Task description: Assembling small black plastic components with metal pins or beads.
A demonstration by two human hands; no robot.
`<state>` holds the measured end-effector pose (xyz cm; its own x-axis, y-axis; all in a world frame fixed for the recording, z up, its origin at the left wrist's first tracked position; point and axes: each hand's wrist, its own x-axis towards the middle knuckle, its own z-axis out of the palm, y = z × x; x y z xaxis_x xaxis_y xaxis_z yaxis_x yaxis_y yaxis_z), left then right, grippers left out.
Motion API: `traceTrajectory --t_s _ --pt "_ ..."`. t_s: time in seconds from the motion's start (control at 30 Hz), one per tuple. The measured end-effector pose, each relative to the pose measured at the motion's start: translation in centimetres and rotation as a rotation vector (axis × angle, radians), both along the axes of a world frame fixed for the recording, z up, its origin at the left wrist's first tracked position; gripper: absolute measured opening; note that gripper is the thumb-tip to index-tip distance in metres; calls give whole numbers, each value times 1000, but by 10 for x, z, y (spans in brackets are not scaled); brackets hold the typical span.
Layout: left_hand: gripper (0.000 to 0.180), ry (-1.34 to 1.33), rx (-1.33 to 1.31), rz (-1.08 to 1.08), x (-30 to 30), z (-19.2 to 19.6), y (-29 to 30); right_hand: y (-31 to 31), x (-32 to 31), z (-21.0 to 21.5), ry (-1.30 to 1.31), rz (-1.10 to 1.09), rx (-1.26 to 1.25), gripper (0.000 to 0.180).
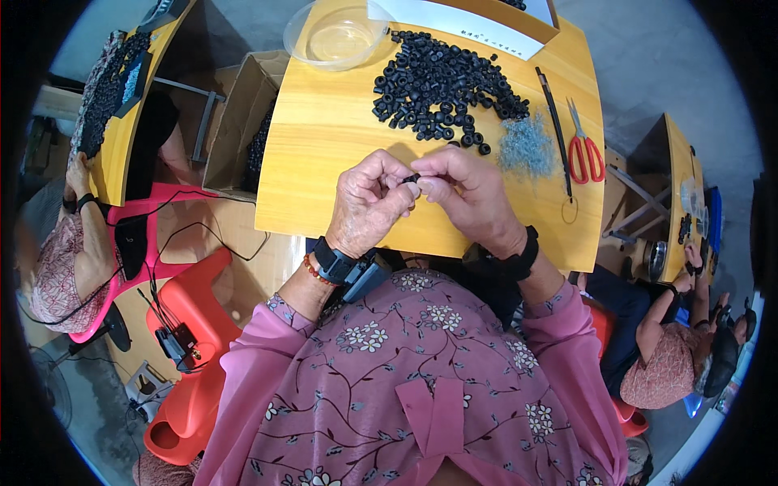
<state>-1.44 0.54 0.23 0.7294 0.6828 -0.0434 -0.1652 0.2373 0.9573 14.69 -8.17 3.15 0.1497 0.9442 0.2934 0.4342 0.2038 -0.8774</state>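
Observation:
Above the near edge of the yellow wooden table (316,154), my left hand (363,202) and my right hand (476,193) meet fingertip to fingertip. Both pinch one small black piece (412,179), mostly covered by fingers and thumbs, so its exact shape is hidden. Just beyond my hands spreads a pile of small black ring-shaped parts (442,81), with several looser ones at its near side. Right of that pile lies a heap of thin, pale blue, translucent bits (525,147).
A clear plastic bowl (336,36) stands at the far left, beside an open box (486,24) at the back. Red-handled scissors (585,154) and a slim black rod (556,130) lie on the right. A cardboard box (235,121) stands left of the table. Other people work at both sides.

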Motion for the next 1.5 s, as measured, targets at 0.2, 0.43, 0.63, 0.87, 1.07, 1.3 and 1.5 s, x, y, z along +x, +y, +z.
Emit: traceTrajectory --t_s 0.2,0.43,0.63,0.87,1.07,1.3,1.5 --pt "8 19 15 9 1 3 -1 -4 3 1 220 0 -113 11" --pt "14 -8 -7 -27 0 -2 -1 0 7 8 332 -14 -259 7" --pt "21 -100 -70 -47 -1 -8 0 0 8 9 359 -50 -279 7" --pt "19 -118 -58 -25 -2 -9 0 1 6 6 267 -63 -233 7" --pt "18 -130 -35 -9 -2 -9 -1 3 6 3 101 -26 -98 6" --pt "12 -120 -23 25 -1 -7 -3 1 -3 3 397 -32 -251 6" --pt "12 -159 -55 31 -1 -8 0 1 -3 -7 155 -17 -10 8"
